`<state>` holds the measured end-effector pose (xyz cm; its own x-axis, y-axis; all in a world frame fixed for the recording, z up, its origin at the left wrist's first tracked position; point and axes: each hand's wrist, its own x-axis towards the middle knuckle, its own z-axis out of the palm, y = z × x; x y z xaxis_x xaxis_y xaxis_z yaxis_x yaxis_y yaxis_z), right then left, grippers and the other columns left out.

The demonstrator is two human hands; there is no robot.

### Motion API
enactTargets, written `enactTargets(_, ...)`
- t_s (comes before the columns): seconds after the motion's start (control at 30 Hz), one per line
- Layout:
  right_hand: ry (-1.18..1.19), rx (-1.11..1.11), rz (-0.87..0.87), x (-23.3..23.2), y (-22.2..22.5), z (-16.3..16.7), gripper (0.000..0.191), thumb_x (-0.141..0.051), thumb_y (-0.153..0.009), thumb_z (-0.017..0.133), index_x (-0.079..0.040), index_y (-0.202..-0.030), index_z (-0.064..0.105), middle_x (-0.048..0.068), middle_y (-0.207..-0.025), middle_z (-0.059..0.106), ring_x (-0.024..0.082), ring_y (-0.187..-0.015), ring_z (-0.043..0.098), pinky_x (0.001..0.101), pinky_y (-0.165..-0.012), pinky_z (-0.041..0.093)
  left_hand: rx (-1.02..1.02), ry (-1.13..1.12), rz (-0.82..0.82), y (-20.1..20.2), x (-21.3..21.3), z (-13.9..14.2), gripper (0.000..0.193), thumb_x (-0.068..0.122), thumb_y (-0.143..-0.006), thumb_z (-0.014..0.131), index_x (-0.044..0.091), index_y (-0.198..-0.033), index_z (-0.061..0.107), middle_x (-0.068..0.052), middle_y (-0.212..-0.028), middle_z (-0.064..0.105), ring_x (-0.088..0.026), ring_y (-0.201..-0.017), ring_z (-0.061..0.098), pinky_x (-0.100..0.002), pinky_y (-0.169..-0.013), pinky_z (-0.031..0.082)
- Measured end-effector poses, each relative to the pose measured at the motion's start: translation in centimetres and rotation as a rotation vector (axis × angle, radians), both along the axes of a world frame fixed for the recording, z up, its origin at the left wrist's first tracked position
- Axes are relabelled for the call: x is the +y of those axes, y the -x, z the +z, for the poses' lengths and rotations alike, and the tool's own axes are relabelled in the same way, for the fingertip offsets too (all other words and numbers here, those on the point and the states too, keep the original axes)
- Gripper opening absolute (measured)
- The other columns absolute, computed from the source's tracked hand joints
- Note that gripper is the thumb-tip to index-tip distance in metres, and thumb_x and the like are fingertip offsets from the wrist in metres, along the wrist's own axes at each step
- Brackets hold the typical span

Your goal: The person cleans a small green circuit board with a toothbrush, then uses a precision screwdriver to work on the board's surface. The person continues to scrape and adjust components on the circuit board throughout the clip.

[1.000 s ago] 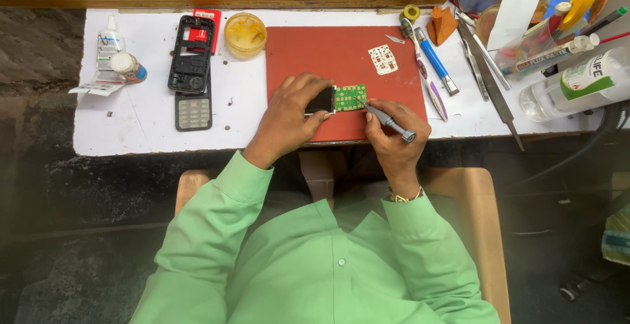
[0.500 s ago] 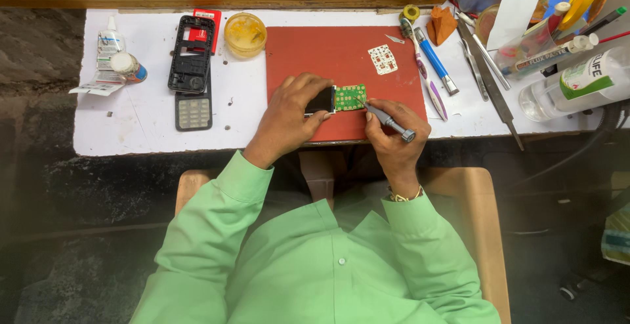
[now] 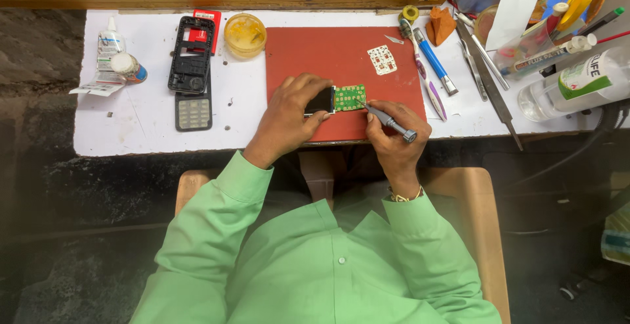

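A small green phone circuit board [image 3: 349, 97] with a dark screen part [image 3: 321, 101] lies on a red work mat [image 3: 328, 52]. My left hand [image 3: 289, 117] pins the screen end of the board between fingers and thumb. My right hand [image 3: 394, 134] grips a slim grey metal tool [image 3: 388, 121] like a pen, and its tip touches the board's right edge. Both green sleeves fill the lower part of the view.
Left of the mat lie a black phone frame [image 3: 191, 55], a keypad [image 3: 193, 113], a yellow jar [image 3: 245, 34] and small glue bottles [image 3: 121, 58]. A white keypad sheet [image 3: 382, 60] sits on the mat. Screwdrivers, a toothbrush [image 3: 420, 68], tweezers [image 3: 474, 67] and bottles crowd the right.
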<state>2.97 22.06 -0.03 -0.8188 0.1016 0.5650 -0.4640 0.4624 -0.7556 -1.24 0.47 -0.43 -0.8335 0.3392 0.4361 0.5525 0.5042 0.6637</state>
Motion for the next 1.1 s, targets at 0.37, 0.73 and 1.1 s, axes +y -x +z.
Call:
enactTargets(0.37, -0.008, -0.004, -0.001, 0.05, 0.06, -0.2, 0.02, 0.004, -0.087, 0.074, 0.004, -0.107, 0.075, 0.013, -0.099, 0.077, 0.019, -0.088, 0.075, 0.0276, -0.078, 0.06, 0.008, -0.005, -0.003, 0.05, 0.0, -0.05, 0.052, 0.015, -0.081, 0.08, 0.008, -0.13, 0.065, -0.009, -0.123, 0.065, -0.033, -0.113, 0.059, -0.044, -0.098, 0.047)
enactTargets(0.73, -0.043, 0.022, -0.014, -0.05, 0.01, -0.07, 0.019, 0.005, -0.086, 0.073, 0.004, -0.105, 0.075, 0.013, -0.098, 0.077, 0.019, -0.087, 0.075, 0.028, -0.078, 0.059, 0.004, -0.004, -0.003, 0.09, -0.03, -0.06, 0.052, 0.015, -0.081, 0.08, 0.008, -0.13, 0.065, -0.01, -0.123, 0.065, -0.034, -0.113, 0.058, -0.044, -0.097, 0.047)
enactTargets(1.1, 0.005, 0.02, -0.041, -0.06, 0.0, -0.05, 0.019, 0.007, -0.087, 0.071, 0.005, -0.105, 0.074, 0.013, -0.098, 0.076, 0.019, -0.088, 0.076, 0.028, -0.079, 0.06, -0.003, -0.009, -0.003, 0.01, -0.06, 0.02, 0.051, 0.014, -0.081, 0.08, 0.009, -0.13, 0.065, -0.009, -0.123, 0.065, -0.033, -0.114, 0.058, -0.043, -0.098, 0.047)
